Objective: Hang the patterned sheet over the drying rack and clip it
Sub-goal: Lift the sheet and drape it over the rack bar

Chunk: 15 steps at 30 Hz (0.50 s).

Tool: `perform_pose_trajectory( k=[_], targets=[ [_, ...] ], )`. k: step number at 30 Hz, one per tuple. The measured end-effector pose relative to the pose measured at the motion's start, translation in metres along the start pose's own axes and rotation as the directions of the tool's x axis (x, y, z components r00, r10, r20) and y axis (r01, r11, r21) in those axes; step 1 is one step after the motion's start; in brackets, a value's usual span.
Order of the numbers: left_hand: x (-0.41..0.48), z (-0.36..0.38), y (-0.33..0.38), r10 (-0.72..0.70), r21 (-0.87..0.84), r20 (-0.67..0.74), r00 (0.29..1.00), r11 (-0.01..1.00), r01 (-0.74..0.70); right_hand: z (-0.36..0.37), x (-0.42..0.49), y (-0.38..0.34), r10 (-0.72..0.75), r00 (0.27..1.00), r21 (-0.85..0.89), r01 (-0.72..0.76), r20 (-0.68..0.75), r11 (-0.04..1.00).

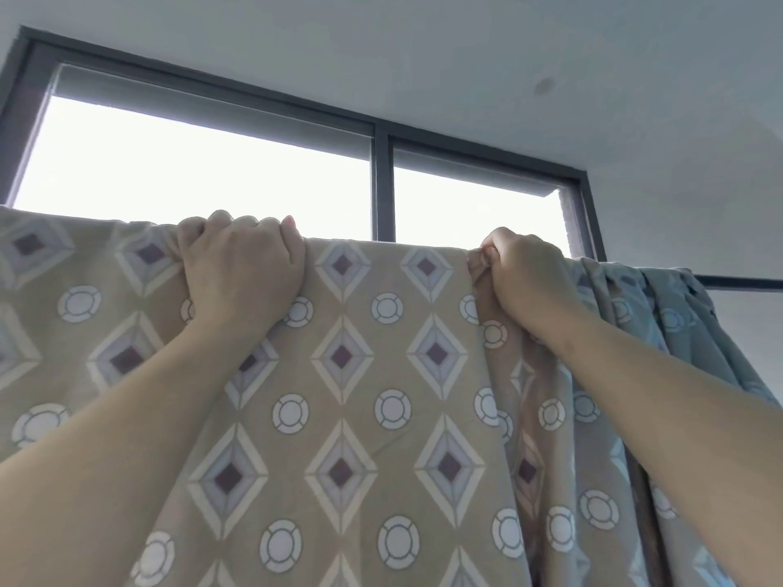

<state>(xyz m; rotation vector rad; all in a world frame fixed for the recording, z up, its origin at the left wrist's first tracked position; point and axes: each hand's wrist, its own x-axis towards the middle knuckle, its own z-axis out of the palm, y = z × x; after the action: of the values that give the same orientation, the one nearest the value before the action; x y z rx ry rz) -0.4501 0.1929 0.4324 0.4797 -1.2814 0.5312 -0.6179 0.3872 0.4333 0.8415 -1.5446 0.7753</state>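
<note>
— Nearest us, our two forearms rise from the lower corners toward the top of the patterned sheet [381, 374]. What do we hold?

— Our left hand [241, 264] has its fingers curled over the sheet's top edge, left of centre, clenched round the cloth there. Our right hand [525, 277] pinches a gathered fold of the same edge, further right, with thumb and fingers closed on it.

— And where does the sheet lie?

— It hangs in front of us, draped over a high line that runs from the left edge toward the right. Between our hands the cloth is stretched flat, tan with diamonds and rings. Right of our right hand it is bunched in deep folds and looks grey-blue in the shade.

— Do we see the drying rack [743, 283]?

— Only a bare dark stretch of it, past the bunched end on the right. Under the cloth we cannot make it out.

— And beyond that?

— Farther off is a wide window [203, 163], bright white in a dark frame, split by one upright post right of centre. Above it is the pale ceiling [508, 57].
</note>
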Motion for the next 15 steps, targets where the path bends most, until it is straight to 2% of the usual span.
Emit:
perform_pose_trajectory(
  k=[7,15],
  targets=[
    [0.0003,-0.0004,0.0104,-0.006,-0.049,-0.02,1.0,0.999,0.005,-0.0022,0.0017,0.0052,0.092,0.995,-0.085,-0.09,0.026,0.992],
    [0.0011,0.0016,0.0083,0.023,-0.017,-0.057,0.998,1.0,-0.024,0.0011,0.006,0.007,0.124,0.992,-0.042,-0.123,0.023,0.992]
  ],
)
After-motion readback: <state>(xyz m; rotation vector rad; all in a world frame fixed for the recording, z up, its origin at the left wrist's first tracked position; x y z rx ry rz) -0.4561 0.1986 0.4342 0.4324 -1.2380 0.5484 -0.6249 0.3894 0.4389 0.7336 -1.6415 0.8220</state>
